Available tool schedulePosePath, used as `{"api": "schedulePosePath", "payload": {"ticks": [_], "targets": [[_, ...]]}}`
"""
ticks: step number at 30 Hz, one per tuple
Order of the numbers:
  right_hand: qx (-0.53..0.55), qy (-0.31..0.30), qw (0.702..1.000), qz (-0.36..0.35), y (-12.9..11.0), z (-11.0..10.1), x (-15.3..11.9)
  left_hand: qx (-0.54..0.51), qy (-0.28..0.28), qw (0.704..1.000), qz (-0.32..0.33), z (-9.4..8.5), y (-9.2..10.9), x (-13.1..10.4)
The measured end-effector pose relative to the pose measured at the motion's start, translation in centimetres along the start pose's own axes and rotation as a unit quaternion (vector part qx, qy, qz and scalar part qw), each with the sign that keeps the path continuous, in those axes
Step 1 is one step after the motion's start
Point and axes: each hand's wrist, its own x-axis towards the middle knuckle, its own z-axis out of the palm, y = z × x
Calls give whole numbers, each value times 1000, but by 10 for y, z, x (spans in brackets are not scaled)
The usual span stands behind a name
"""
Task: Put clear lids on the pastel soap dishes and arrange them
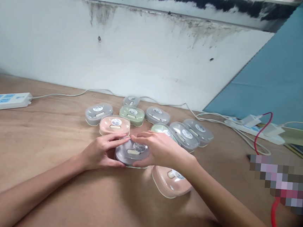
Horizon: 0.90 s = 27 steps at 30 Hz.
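A grey oval soap box (130, 153) with a clear lid and a round printed sticker rests on the wooden table between my hands. My left hand (103, 150) grips its left side, thumb at the near edge and fingers at the far edge. From the right, my right hand (155, 149) curls around the same box and covers part of it. Just behind is a pink soap box (115, 125). Another pink soap box (170, 184) sits near my right wrist, partly hidden by the forearm. A green soap box (163, 129) shows beyond my right hand.
Several more soap boxes stand behind, including a grey one (99, 114) and a green one (131, 116). Power strips lie at left (6, 101) and right (254, 131), with a white cable (90, 89) along the wall (146, 56). A red cable (273, 216) hangs at right.
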Motion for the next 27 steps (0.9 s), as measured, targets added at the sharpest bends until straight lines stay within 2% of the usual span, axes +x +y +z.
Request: {"api": "schedulePosePath", "payload": {"ticks": [16, 23, 27], "targets": [[-8, -3, 1000, -2, -4, 0, 4, -1, 22, 1000, -7, 2, -1, -1], [22, -16, 1000, 2, -4, -8, 5, -48, -8, 998, -30, 0, 6, 2], [31, -49, 998, 8, -2, -15, 2, -73, -21, 996, -53, 1, 5, 2]]}}
